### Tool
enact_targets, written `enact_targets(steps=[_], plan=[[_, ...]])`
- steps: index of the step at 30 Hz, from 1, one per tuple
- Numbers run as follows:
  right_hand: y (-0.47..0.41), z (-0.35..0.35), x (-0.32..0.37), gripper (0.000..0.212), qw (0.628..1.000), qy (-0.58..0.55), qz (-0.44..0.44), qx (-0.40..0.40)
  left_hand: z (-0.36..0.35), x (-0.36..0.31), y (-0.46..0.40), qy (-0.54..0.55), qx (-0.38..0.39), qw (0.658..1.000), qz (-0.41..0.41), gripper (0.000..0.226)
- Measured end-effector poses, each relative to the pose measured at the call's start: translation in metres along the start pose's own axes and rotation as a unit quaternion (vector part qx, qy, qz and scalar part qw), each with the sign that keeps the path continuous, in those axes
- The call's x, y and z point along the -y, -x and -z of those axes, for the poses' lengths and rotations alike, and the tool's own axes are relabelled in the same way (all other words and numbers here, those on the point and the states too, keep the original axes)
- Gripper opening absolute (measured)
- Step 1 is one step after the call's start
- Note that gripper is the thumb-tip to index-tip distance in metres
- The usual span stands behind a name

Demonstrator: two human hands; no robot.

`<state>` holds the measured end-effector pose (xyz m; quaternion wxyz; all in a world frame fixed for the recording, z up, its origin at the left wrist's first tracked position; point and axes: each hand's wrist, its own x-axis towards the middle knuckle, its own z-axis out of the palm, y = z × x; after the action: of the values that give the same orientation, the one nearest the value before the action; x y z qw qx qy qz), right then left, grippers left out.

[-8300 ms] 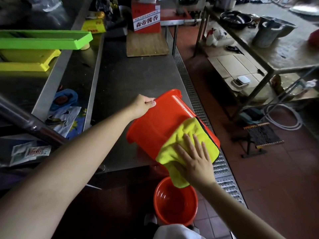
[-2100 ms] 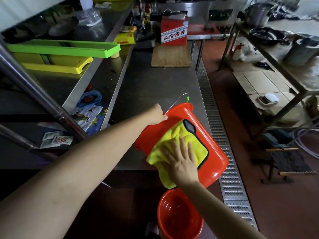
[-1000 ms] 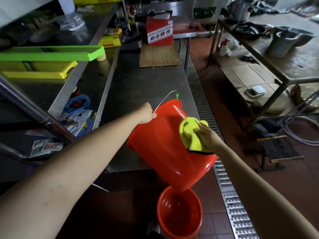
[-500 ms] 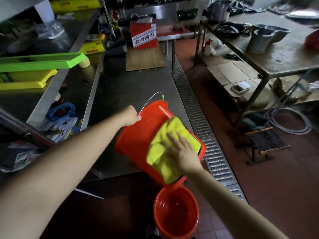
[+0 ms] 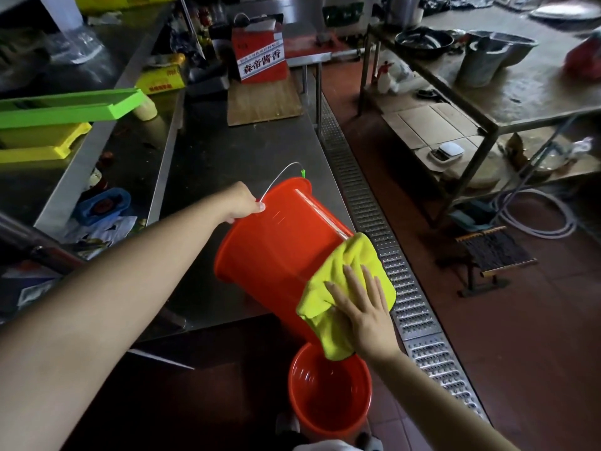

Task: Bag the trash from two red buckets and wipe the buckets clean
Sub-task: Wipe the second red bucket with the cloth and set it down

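Note:
A red bucket [image 5: 276,245] lies tilted on its side over the front edge of the steel counter, its bottom end toward me and its wire handle sticking up behind it. My left hand [image 5: 242,203] grips its rim at the far end. My right hand [image 5: 362,312], fingers straight and spread, presses a yellow cloth [image 5: 338,288] against the bucket's lower outer wall. A second red bucket [image 5: 328,395] stands upright on the floor right below, its inside showing nothing in it.
The steel counter [image 5: 234,157] carries a wooden board [image 5: 263,102] and a red carton [image 5: 260,56] at the back. Green and yellow trays [image 5: 58,118] sit on the left shelf. A metal drain grate [image 5: 390,275] runs along the floor; a steel table [image 5: 507,92] stands to the right.
My right hand has slid the yellow cloth down the bucket's wall toward its bottom end. My left hand keeps its grip on the rim, and the bucket has shifted a little.

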<state>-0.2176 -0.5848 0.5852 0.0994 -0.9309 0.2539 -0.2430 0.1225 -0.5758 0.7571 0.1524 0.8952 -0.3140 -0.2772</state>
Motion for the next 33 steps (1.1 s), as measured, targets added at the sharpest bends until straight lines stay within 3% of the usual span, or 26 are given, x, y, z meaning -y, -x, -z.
enact_targets(steps=[5, 14, 19, 28, 33], plan=[[-0.046, -0.018, 0.046, 0.050, 0.994, 0.074, 0.046, 0.066, 0.006, 0.006, -0.005, -0.013, 0.022, 1.000, -0.009, 0.045], [-0.150, -0.068, 0.132, 0.058, 0.988, 0.120, 0.012, 0.093, 0.001, 0.015, -0.010, -0.061, -0.034, 0.995, -0.075, 0.036], [-0.137, -0.059, 0.118, 0.062, 0.989, 0.126, 0.019, 0.072, -0.001, 0.009, -0.012, -0.068, -0.037, 0.993, -0.086, 0.044], [-0.016, -0.018, 0.025, 0.057, 0.990, 0.125, 0.032, 0.058, -0.003, 0.002, -0.008, -0.023, -0.019, 0.998, -0.060, 0.053], [-0.038, -0.017, 0.034, 0.061, 0.989, 0.122, 0.015, 0.085, -0.001, 0.003, -0.008, -0.027, -0.008, 0.998, -0.059, 0.050]])
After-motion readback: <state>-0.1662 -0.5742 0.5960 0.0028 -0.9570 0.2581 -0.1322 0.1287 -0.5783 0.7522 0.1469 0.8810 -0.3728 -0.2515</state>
